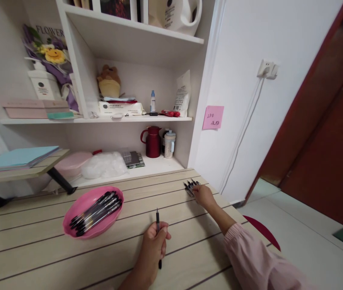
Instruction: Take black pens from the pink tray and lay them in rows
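My left hand (153,247) is closed around a black pen (158,217) above the front of the table. The pen's tip points away from me, and its black lower end sticks out below my fist. At the far right of the table my right hand (204,196) has its fingers pinched at a small group of similar pens (189,188) lying side by side. The fingers partly cover those pens. Left of my hands stands a pink scalloped bowl (99,230), with a bundle of black and clear pens (99,211) lying in it.
The striped wooden table (123,249) meets a white shelf unit behind. A small raised stand (38,171) with coloured paper (17,157) is at the left. On the lower shelf are a dark red jug (153,143) and a plastic bag (103,165). A red stool (263,231) shows beyond the right edge.
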Motion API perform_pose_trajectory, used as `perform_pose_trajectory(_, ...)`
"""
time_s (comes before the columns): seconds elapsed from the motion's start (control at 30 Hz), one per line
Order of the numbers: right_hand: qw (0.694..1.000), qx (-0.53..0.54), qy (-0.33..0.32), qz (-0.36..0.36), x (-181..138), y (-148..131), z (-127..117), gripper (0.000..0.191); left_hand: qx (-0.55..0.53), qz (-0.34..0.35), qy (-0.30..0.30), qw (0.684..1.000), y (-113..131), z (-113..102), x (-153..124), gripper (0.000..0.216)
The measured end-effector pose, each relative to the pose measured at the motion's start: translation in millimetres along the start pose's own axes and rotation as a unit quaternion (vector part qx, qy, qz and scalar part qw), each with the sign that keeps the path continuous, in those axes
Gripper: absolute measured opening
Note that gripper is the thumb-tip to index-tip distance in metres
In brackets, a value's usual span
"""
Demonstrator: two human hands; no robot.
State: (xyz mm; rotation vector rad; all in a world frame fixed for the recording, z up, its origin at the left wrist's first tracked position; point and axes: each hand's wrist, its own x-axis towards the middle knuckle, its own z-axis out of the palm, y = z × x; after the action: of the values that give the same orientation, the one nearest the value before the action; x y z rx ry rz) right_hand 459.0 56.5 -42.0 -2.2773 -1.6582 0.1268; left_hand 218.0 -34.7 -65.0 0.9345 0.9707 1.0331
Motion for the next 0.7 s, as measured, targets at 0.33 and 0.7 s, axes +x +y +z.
perform_pose_trajectory(0.33,1.000,-0.022,-0.003,0.011,-14,10,6,0.024,0.008,0.007,-0.011,1.000,1,-1,0,0.024)
perform_pose_trajectory(0.7,0.998,-0.055,-0.014,0.018,-17,3,14,0.026,0.002,0.001,-0.006,1.000,3,0,-2,0.026)
